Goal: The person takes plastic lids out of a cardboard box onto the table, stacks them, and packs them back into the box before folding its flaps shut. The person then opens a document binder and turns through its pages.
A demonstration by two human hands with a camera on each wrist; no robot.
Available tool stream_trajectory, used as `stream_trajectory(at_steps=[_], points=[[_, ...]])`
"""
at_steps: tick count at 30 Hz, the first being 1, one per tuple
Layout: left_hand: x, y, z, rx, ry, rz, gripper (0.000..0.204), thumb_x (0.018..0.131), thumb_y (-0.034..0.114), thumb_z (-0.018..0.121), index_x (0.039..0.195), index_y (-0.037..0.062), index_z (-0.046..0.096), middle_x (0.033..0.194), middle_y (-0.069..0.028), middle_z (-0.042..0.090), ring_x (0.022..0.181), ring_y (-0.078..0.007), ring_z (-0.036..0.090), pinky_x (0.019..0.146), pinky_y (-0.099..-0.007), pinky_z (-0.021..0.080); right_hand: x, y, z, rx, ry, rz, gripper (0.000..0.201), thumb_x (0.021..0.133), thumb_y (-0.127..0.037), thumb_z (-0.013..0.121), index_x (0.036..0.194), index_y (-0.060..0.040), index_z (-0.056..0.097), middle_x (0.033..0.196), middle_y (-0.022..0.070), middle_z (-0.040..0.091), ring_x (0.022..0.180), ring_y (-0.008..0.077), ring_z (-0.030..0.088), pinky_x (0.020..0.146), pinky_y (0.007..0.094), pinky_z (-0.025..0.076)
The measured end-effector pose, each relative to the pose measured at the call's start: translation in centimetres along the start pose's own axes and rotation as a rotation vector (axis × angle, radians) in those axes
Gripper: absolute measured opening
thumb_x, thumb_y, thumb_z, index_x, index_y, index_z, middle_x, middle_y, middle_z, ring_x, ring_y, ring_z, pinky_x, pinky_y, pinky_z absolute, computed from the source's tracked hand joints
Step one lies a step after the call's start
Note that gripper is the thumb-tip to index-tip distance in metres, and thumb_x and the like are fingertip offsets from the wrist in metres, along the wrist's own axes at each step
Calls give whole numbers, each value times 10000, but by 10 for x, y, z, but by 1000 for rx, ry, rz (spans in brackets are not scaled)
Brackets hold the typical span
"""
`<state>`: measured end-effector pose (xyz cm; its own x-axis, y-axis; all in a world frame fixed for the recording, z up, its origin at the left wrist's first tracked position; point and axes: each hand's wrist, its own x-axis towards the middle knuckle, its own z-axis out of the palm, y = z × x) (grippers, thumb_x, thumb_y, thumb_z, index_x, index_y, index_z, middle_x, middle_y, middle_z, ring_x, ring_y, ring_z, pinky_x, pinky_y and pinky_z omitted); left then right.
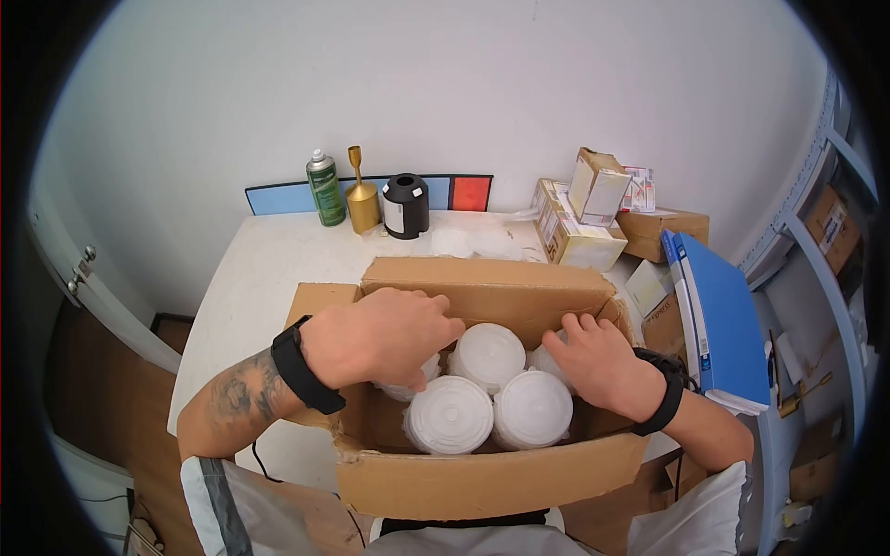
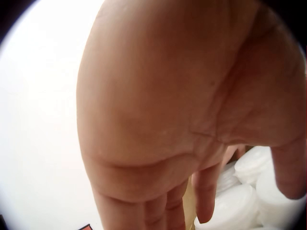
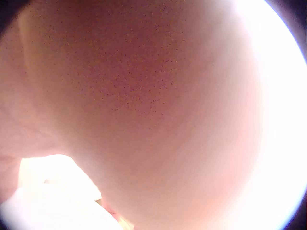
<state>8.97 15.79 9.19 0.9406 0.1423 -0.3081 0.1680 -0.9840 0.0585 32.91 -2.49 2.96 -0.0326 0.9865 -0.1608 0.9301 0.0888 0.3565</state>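
Several round white lidded tubs (image 1: 487, 359) stand inside an open cardboard box (image 1: 482, 484). My left hand (image 1: 380, 338) hangs over the box's left side, above a partly covered tub (image 1: 408, 385). In the left wrist view, its fingers (image 2: 205, 191) point down, with the thumb spread apart and more white tubs (image 2: 230, 208) behind. My right hand (image 1: 604, 363) reaches over the right side, its fingers bent loosely beside the back-right tub (image 1: 547, 360), which it partly hides. The right wrist view is overexposed, with a wide gap between thumb and fingers.
A green spray can (image 1: 325, 190), a gold candle holder (image 1: 362, 199) and a black cylinder (image 1: 405, 206) stand along the wall on the white table (image 1: 246, 269). Small cartons (image 1: 579, 227) are stacked at the back right. Blue binders (image 1: 718, 315) stand right of the box.
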Motion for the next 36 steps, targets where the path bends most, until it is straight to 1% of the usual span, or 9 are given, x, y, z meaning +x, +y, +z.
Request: stream_trajectory(at_steps=[4, 12, 18, 20, 22, 24, 26, 32, 36], points=[[-9, -5, 22, 115, -51, -50, 753, 729, 313, 937, 1353, 59, 600, 1250, -139, 615, 1205, -333, 625, 952, -436, 562, -1, 7, -18, 129, 22, 12, 567, 721, -80, 837, 1218, -27, 569, 1205, 245, 564, 1039, 390, 656, 878, 461, 558], [-9, -15, 51, 141, 73, -52, 780, 716, 300, 943, 1358, 48, 578, 1241, -150, 588, 1194, -338, 624, 967, -431, 557, 5, 37, -106, 436, -115, 16, 844, 717, -253, 933, 1407, -35, 500, 1248, 219, 536, 1174, 422, 603, 1010, 443, 512], [-18, -11, 35, 83, 73, -62, 737, 753, 311, 911, 1354, 45, 578, 1245, -167, 574, 1194, -351, 615, 983, -448, 549, 62, 60, -116, 406, 324, 71, 882, 747, -227, 914, 1470, -15, 455, 1258, 244, 546, 1130, 432, 622, 976, 444, 538], [-19, -11, 39, 51, 104, -50, 748, 759, 320, 902, 1379, 60, 573, 1247, -168, 572, 1195, -353, 611, 994, -449, 544, 73, 52, -106, 42, 656, 110, 877, 773, -245, 903, 1483, -16, 442, 1279, 246, 534, 1150, 420, 616, 951, 446, 547], [-16, -13, 46, 64, 97, -49, 763, 759, 320, 901, 1398, 70, 567, 1247, -164, 573, 1199, -357, 610, 990, -450, 547, 62, 40, -109, 125, 635, 53, 785, 798, -311, 889, 1400, 11, 502, 1196, 256, 610, 1107, 418, 650, 910, 473, 560], [-14, -13, 52, 67, 74, -43, 779, 758, 320, 901, 1417, 81, 562, 1247, -159, 575, 1202, -361, 609, 986, -451, 551, 46, 24, -107, 430, 144, -28, 685, 829, -429, 859, 1241, 35, 568, 1046, 251, 687, 975, 430, 703, 848, 508, 575], [-8, -15, 51, 104, 40, -50, 801, 767, 322, 896, 1450, 90, 547, 1241, -155, 589, 1192, -372, 620, 978, -462, 558, 30, 4, -92, 396, -53, -177, 698, 841, -564, 817, 1093, 45, 587, 914, 254, 709, 837, 447, 722, 770, 518, 589], [-13, -19, 35, 15, 52, -20, 772, 784, 323, 879, 1443, 72, 562, 1259, -173, 622, 1151, -388, 643, 971, -468, 561, -6, -47, -64, 379, -44, -140, 811, 794, -629, 829, 1098, 68, 547, 928, 263, 665, 778, 418, 728, 678, 465, 602], [-18, -14, 11, -3, 96, 4, 751, 789, 318, 858, 1437, 65, 573, 1245, -182, 631, 1136, -385, 651, 962, -462, 562, -6, -51, -54, 353, -50, -107, 724, 777, -498, 877, 1105, 52, 538, 969, 231, 642, 796, 374, 726, 682, 420, 610]])
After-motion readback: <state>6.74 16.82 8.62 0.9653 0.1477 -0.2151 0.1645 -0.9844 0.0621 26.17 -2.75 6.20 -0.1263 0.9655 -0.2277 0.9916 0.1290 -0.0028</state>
